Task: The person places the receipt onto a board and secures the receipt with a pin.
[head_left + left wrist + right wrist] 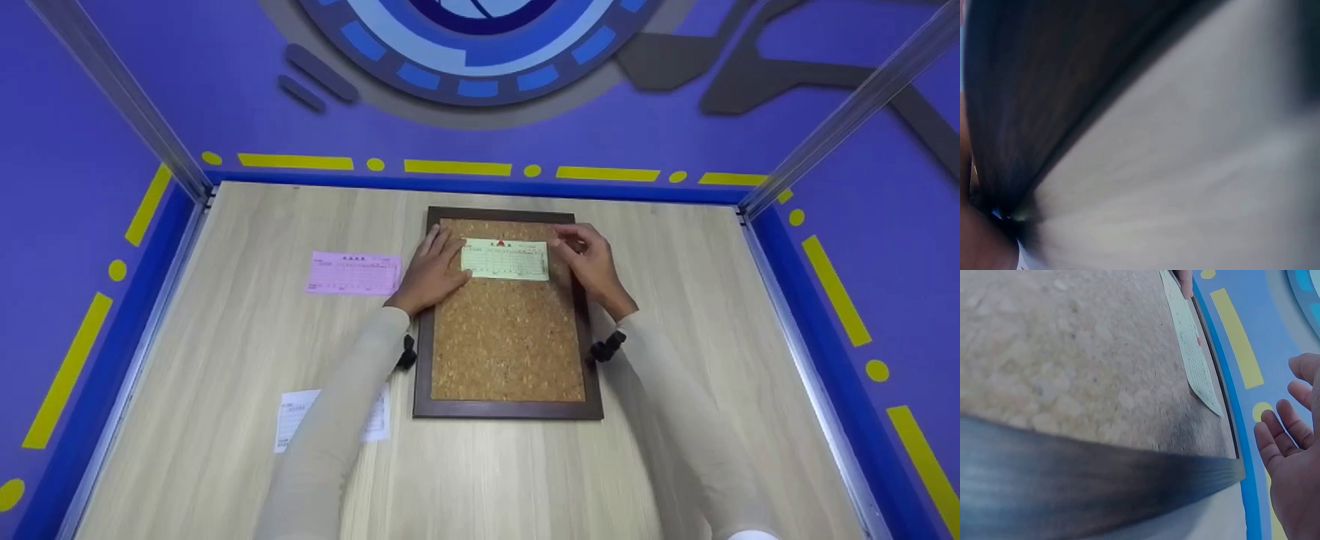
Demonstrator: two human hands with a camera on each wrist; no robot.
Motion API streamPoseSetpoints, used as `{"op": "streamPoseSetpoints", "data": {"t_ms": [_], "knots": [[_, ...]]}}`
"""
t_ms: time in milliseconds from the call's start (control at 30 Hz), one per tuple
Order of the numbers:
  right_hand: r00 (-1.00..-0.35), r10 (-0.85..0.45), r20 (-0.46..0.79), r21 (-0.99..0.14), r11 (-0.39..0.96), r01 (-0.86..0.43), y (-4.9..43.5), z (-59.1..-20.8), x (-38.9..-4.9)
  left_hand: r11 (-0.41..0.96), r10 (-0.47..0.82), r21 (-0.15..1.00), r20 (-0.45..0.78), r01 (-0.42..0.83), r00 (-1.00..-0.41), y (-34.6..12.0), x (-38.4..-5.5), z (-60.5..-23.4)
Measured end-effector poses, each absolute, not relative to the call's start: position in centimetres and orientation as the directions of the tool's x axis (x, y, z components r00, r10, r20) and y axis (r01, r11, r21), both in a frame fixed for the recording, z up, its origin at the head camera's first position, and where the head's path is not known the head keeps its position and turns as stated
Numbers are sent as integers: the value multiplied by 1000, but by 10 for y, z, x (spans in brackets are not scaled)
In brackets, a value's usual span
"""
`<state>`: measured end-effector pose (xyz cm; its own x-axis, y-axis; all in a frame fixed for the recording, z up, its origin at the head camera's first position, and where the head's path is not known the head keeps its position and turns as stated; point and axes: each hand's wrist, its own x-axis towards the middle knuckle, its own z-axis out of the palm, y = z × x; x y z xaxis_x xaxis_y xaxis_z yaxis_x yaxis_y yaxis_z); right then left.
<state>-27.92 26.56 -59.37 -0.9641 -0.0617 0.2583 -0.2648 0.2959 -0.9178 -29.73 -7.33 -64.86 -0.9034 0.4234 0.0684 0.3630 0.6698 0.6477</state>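
A corkboard (510,345) with a dark brown frame lies flat on the table, and a pale green printed slip (505,262) is on its upper part. At the slip's top edge shows a small red thing (501,242) that looks like a pushpin. My left hand (431,271) rests on the board's left side, fingers extended, thumb by the slip's lower left corner. Over the board's upper right edge is my right hand (591,262), close to the slip's right end. In the right wrist view its fingers (1268,444) are loosely bent, with nothing held.
A pink printed slip (354,273) lies on the table left of the board. A white printed slip (296,412) lies lower left, partly under my left forearm. Blue-purple panels (247,90) wall in the table (697,300). The left wrist view is mostly blurred.
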Motion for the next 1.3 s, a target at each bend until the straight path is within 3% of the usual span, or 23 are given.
{"op": "streamPoseSetpoints", "data": {"t_ms": [600, 933, 1300], "knots": [[-969, 4, 247, -952, 185, -242, 274, -568, -242, 671, 422, 658, 40, 342, -906, -74, -297, -648], [-971, -14, 239, -956, 170, -237, 296, -595, -242, 677, 441, 623, 83, 392, -894, -73, -298, -647], [-976, -71, 208, -953, 210, -218, 298, -615, -224, 691, 420, 640, 23, 336, -907, -73, -297, -647]]}}
